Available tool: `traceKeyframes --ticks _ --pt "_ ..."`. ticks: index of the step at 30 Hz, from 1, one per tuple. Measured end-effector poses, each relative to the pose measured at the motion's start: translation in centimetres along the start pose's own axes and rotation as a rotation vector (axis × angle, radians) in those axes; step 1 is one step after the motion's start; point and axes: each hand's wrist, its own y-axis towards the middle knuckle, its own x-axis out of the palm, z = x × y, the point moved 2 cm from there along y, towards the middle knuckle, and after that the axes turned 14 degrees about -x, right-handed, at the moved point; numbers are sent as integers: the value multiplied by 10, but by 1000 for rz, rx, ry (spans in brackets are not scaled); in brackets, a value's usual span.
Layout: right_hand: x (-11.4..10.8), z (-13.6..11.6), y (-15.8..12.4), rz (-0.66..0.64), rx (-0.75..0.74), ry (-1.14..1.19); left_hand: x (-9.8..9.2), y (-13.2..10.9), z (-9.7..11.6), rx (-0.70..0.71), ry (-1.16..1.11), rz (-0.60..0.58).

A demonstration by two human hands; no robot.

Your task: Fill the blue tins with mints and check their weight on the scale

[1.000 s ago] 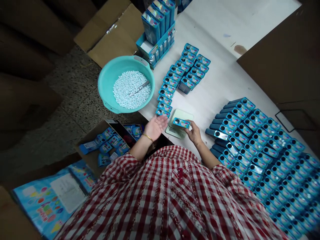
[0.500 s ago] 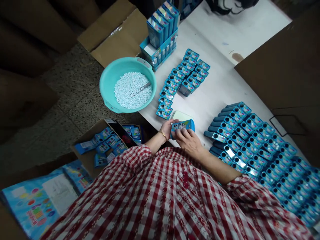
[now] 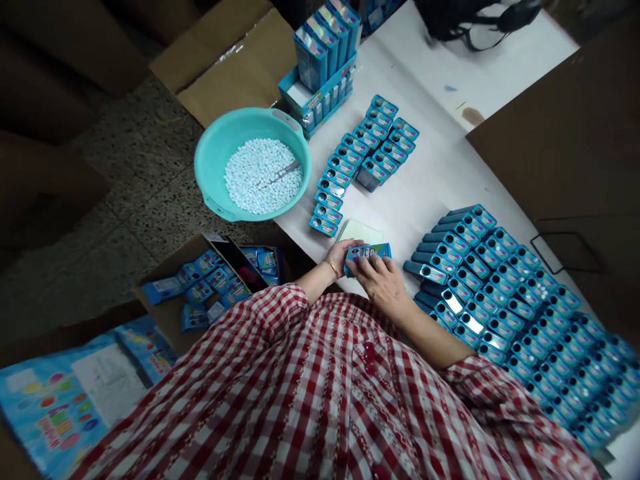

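Note:
A small blue printed pack (image 3: 380,250) lies between my hands just in front of my body. My left hand (image 3: 341,256), with a gold bangle at the wrist, grips its left end. The fingers of my right hand (image 3: 386,285) are bent over its near face and press on it, hiding part of the print. Just beyond the pack is a pale green flat square (image 3: 361,231) on the white table (image 3: 420,193). Past that, a curved row of blue boxes with round holes in their tops (image 3: 329,213) stands upright.
A turquoise basin (image 3: 213,150) holds small white pellets and a metal utensil. Many blue boxes (image 3: 485,267) stand packed at right. An open carton (image 3: 165,317) with blue packs and a phone-like dark slab is lower left. A display tray (image 3: 295,93) stands behind; a brown carton (image 3: 560,127) rises at right.
The whole view has shifted slightly. My hands stay around the same blue pack, which is tilted a little flatter; my right fingers have moved slightly over its face.

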Motion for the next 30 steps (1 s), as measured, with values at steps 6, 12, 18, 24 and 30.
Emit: traceKeyframes --ticks 6,12,18,24,30 --pt "2 -1 -5 3 20 69 1 4 -1 -3 9 8" --pt "2 1 -6 -19 -4 33 2 10 -7 -70 30 -23" --pt "0 0 -2 -52 -36 38 0 18 -7 -57 10 -69" --pt "6 16 -10 -31 110 119 2 17 -4 -71 -36 -65" --pt "27 37 -39 315 467 458 0 14 2 26 -62 -33"
